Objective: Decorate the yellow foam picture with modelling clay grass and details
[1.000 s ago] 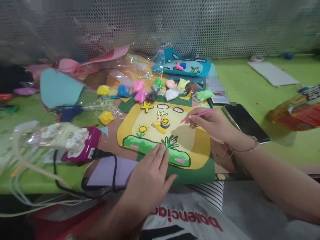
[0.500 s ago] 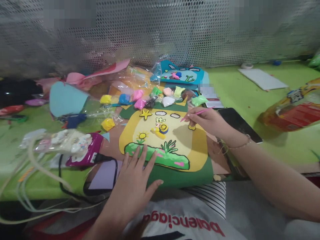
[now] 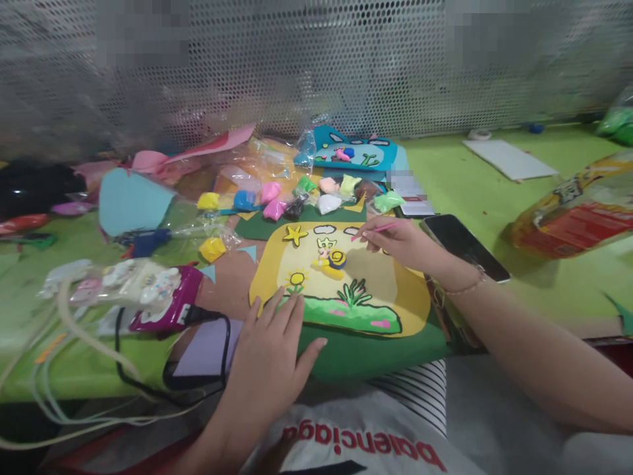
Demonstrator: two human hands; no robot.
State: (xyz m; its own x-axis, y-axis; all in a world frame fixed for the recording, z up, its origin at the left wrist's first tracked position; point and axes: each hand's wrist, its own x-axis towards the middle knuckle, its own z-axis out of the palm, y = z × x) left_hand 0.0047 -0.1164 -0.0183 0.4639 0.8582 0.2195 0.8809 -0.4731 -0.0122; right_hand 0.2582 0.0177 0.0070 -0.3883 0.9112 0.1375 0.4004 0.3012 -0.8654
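In front of me lies a clay picture in yellow and cream on a green sheet. It bears a yellow and blue snail, a star, a sun-like flower and a green clay strip with grass. My left hand rests flat on the picture's lower left edge, fingers stretched out. Above the upper right part, my right hand pinches a thin pink pointed clay tool. Its tip is near a white cloud, partly hidden by the fingers.
Several small bags of coloured clay lie behind the picture. A blue clay picture stands farther back. On the right are a phone, a bottle and a white board. Cables and a purple box are at left.
The picture and its green sheet have slid to the right and turned slightly. My right hand has moved a little left over it with the pink tool; my left hand stays flat.
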